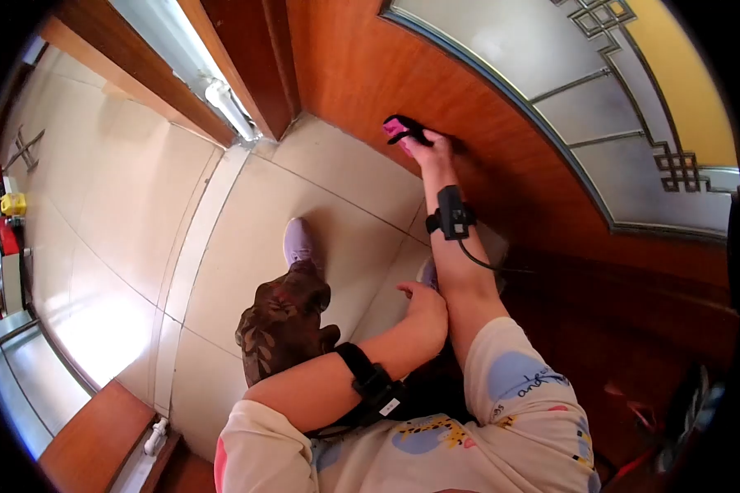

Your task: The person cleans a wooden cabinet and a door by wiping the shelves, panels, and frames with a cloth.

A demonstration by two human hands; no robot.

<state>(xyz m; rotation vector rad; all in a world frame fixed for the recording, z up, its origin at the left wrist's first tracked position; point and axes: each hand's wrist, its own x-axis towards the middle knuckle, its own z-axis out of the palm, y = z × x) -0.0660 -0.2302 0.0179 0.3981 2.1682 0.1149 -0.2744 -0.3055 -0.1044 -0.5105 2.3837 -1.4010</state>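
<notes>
My right hand (432, 148) reaches forward, its fingers closed around a pink and black cloth (398, 130). The cloth is against the lower part of a reddish-brown wooden door panel (345, 74), just above the tiled floor. My left hand (426, 311) is bent at the wrist beside my right forearm, holding nothing that I can see. Its thumb shows, but the other fingers are hidden. Each arm wears a black strap with a small device; a cable (489, 264) hangs from the right device (451, 214).
Above the wood, the panel has a decorative inset (501, 66) with metal lattice. A door frame (259, 66) stands to its left. My lilac shoe (298, 241) is on the tiles (230, 246). Colourful items (12, 204) line the far left. Dark wood and blurred objects (691, 411) lie at right.
</notes>
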